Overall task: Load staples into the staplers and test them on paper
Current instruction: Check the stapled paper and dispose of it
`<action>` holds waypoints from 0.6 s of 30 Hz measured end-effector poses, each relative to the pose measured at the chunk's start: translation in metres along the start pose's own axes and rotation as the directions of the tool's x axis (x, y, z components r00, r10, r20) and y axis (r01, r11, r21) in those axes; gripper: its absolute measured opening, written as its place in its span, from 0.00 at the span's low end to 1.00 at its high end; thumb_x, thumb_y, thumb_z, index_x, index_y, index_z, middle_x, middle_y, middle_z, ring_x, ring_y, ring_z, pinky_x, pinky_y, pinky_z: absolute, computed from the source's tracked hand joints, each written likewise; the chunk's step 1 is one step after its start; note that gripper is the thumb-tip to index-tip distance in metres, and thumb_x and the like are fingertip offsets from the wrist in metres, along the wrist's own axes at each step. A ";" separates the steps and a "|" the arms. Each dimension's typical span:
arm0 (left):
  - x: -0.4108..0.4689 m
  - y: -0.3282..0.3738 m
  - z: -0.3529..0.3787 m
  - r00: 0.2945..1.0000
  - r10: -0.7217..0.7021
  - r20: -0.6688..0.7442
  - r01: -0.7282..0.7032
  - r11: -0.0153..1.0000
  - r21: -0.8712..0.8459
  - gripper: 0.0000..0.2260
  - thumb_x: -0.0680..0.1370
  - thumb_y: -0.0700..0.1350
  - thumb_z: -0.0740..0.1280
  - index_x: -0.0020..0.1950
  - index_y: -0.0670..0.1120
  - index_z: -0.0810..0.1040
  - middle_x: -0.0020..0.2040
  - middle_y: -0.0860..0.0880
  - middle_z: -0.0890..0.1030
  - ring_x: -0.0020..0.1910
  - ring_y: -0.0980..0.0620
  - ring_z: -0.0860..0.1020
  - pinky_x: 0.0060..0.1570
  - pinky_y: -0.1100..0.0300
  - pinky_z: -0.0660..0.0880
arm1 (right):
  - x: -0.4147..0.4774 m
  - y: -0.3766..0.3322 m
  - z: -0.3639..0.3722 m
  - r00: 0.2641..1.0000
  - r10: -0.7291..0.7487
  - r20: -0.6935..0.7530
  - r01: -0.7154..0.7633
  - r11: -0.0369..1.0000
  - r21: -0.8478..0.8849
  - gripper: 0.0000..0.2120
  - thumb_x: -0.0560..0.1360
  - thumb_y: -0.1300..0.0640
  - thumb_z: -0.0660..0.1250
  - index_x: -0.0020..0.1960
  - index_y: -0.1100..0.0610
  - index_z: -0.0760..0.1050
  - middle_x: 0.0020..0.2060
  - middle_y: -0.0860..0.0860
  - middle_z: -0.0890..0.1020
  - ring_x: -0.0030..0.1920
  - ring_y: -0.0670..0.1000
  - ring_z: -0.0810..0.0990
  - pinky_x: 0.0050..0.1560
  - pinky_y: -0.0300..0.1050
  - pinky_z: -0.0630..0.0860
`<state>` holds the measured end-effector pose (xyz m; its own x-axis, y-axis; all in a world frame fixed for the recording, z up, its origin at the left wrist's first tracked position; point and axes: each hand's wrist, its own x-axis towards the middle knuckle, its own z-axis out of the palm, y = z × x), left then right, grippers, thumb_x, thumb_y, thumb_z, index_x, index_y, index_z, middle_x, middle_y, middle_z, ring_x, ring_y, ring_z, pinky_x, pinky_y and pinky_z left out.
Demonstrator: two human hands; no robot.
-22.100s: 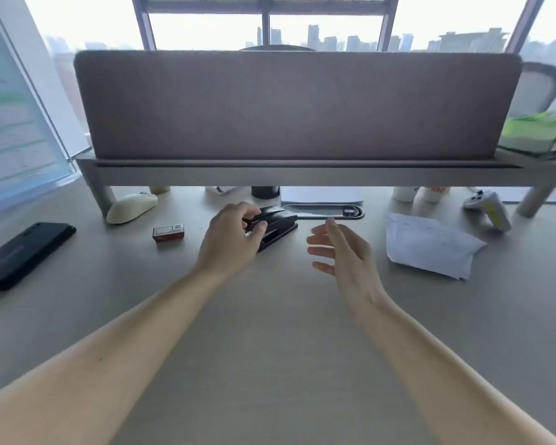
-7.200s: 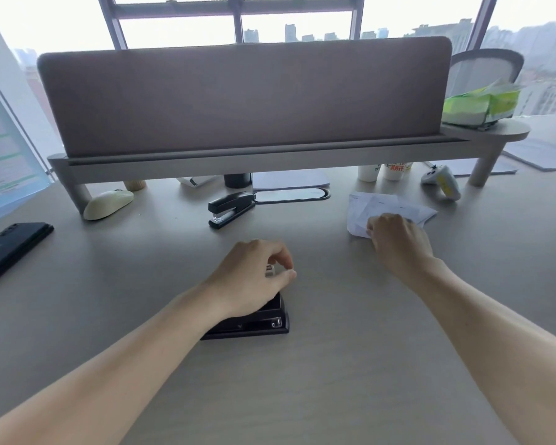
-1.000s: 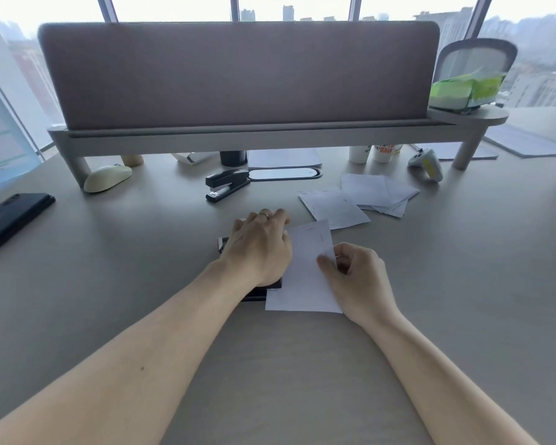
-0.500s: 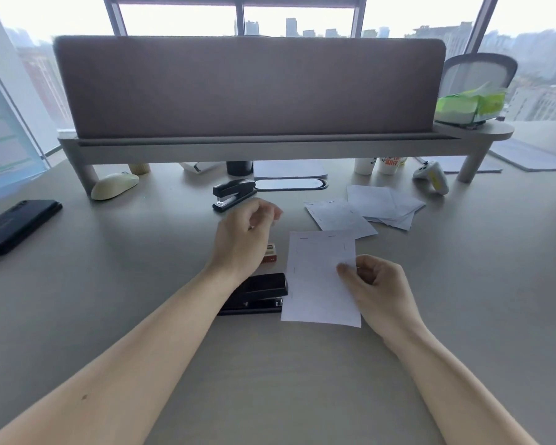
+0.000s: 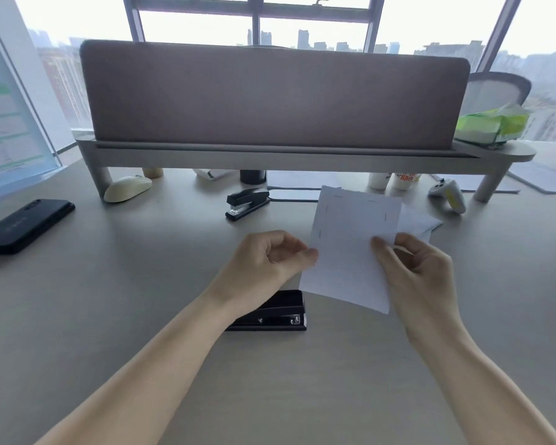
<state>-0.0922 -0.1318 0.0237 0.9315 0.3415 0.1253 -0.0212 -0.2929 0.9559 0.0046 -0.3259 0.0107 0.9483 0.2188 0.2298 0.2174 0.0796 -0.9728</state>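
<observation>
A white sheet of paper with several staples along its edges is lifted off the desk. My right hand pinches its right side, and my left hand touches its left edge with thumb and forefinger. A black stapler lies closed on the desk just below my left wrist. A second black stapler sits farther back near the shelf. More white sheets lie behind the held paper, partly hidden by it.
A raised shelf with a grey partition panel spans the back. Under and around it are a cream mouse, a black cup, two small cups and a white game controller. A black phone lies at left.
My right hand has lifted the stapled sheet off the desk and tilted it up. My left hand has come off the near stapler and moved right to the sheet's left edge.
</observation>
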 end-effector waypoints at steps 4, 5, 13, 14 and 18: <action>-0.001 0.002 -0.001 0.998 0.050 -0.042 -0.050 0.999 0.005 0.09 0.80 0.45 0.73 0.44 0.41 0.85 0.42 0.42 0.87 0.38 0.54 0.80 0.45 0.60 0.75 | 0.003 -0.011 0.013 0.999 -0.024 0.022 0.024 1.000 0.000 0.07 0.83 0.57 0.70 0.49 0.58 0.85 0.42 0.62 0.88 0.40 0.52 0.81 0.42 0.51 0.76; -0.001 0.001 -0.006 0.996 0.051 -0.066 -0.052 0.999 -0.008 0.09 0.80 0.44 0.72 0.44 0.40 0.85 0.43 0.42 0.88 0.38 0.52 0.81 0.45 0.59 0.77 | 0.003 -0.010 0.016 0.999 -0.010 0.031 0.010 1.000 -0.005 0.06 0.82 0.58 0.70 0.49 0.57 0.85 0.40 0.58 0.89 0.39 0.52 0.83 0.40 0.49 0.79; -0.002 -0.017 -0.057 0.992 0.089 0.087 -0.121 0.853 0.508 0.11 0.85 0.49 0.63 0.44 0.50 0.78 0.36 0.51 0.80 0.34 0.53 0.74 0.39 0.57 0.70 | -0.007 -0.007 0.030 0.947 -0.300 0.116 0.317 0.816 -0.482 0.31 0.76 0.50 0.76 0.75 0.47 0.67 0.68 0.38 0.73 0.67 0.43 0.74 0.66 0.40 0.70; -0.003 -0.014 -0.059 0.989 0.078 0.129 -0.138 0.810 0.569 0.10 0.85 0.48 0.63 0.44 0.50 0.76 0.35 0.52 0.78 0.32 0.55 0.72 0.37 0.58 0.69 | -0.009 -0.011 0.036 0.918 -0.350 0.188 0.395 0.763 -0.511 0.32 0.75 0.49 0.75 0.76 0.47 0.66 0.68 0.37 0.71 0.69 0.41 0.71 0.68 0.37 0.66; -0.005 -0.006 -0.060 0.962 0.095 0.257 -0.247 0.705 0.665 0.09 0.85 0.48 0.62 0.46 0.49 0.77 0.35 0.52 0.78 0.33 0.55 0.73 0.37 0.59 0.70 | -0.008 -0.015 0.058 0.827 -0.321 0.462 0.554 0.607 -0.570 0.22 0.75 0.42 0.70 0.67 0.45 0.75 0.60 0.36 0.80 0.62 0.42 0.74 0.65 0.33 0.64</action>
<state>-0.1182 -0.0778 0.0331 0.9872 0.0715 0.1429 -0.0034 -0.8845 0.4665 -0.0197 -0.2722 0.0249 0.6073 0.6048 0.5151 0.7892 -0.3848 -0.4786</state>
